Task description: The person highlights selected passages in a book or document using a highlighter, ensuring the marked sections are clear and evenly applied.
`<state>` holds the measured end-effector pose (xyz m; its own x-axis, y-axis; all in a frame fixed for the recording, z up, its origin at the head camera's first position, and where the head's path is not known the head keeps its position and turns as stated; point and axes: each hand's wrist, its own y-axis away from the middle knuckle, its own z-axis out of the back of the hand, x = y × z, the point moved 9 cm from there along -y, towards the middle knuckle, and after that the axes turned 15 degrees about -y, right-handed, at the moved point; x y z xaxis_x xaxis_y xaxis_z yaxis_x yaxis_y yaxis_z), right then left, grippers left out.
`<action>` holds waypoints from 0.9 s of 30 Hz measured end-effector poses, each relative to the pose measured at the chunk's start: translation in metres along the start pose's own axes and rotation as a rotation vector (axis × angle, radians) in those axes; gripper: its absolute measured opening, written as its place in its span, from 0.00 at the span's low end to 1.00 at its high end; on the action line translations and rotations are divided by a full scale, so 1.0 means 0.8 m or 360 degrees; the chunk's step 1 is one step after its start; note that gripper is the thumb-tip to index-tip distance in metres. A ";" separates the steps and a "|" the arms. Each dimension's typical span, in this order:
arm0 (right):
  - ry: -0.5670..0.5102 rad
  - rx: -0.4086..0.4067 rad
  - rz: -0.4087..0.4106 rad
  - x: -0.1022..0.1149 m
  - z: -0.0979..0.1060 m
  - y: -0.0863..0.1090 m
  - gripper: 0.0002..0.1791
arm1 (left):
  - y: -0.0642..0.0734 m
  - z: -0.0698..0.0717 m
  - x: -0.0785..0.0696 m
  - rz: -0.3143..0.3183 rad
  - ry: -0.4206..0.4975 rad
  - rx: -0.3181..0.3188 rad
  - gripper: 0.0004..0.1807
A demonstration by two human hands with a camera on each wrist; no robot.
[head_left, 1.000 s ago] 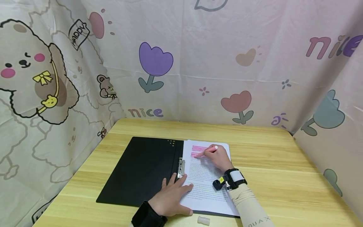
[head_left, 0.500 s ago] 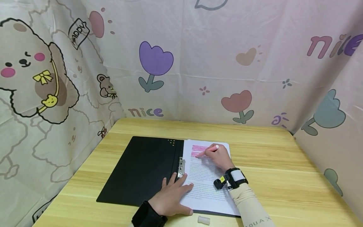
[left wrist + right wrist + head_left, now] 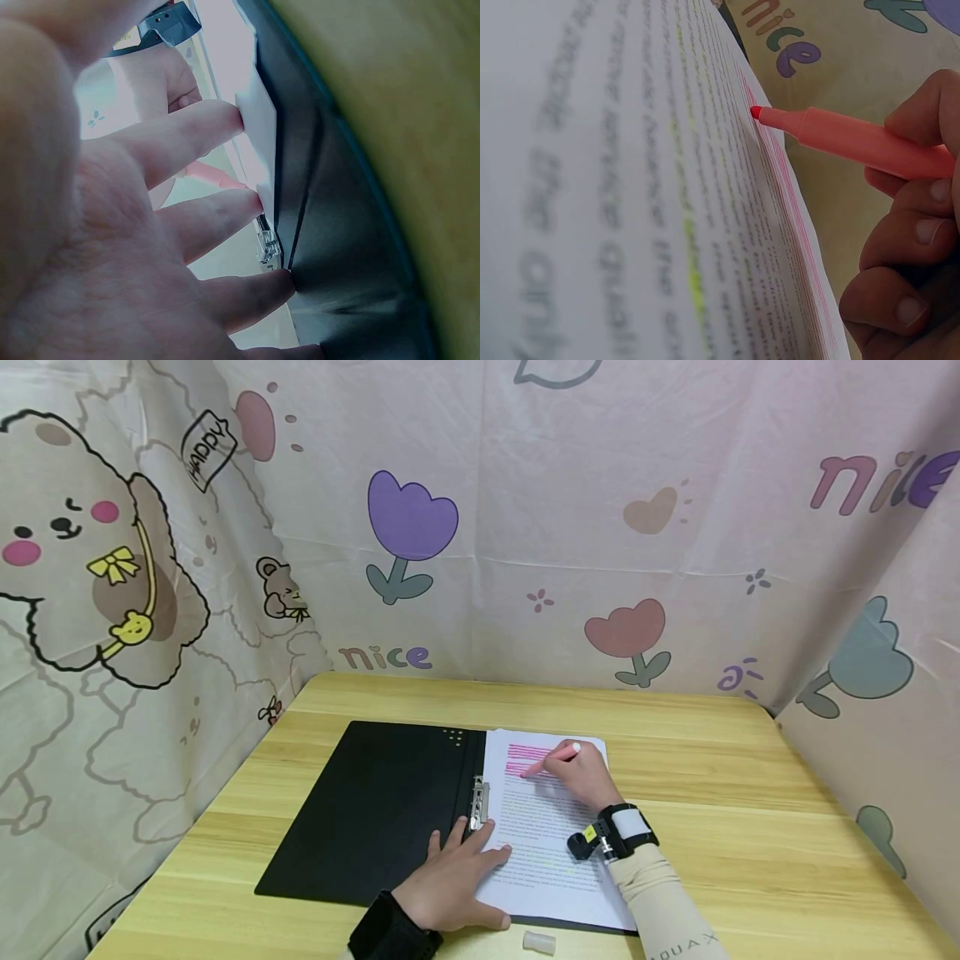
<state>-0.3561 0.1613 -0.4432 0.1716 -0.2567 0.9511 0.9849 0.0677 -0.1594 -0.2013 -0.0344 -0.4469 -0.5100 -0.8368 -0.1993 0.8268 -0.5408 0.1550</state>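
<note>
One slim pink highlighter, white-ended, with a red tip.

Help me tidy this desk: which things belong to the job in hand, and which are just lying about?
Job:
marker, in the right hand
paper, marked pink
folder, open
clip

Lying about:
pale piece, perhaps the marker's cap

I see a pale yellow wood-grain counter; behind, a cream printed fabric backdrop w/ purple tulip print, "nice" lettering, etc.; L side, a lg. cream cartoon bear print.
</note>
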 end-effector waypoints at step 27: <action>-0.0091 0.0018 -0.0071 -0.001 0.009 0.004 0.14 | -0.001 -0.001 0.000 0.0018 0.0005 0.0011 0.44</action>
<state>-0.3529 0.1683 -0.4425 0.1259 -0.2041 0.9708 0.9911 0.0686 -0.1141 -0.2018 -0.0344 -0.4476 -0.5001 -0.8425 -0.2004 0.8307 -0.5321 0.1638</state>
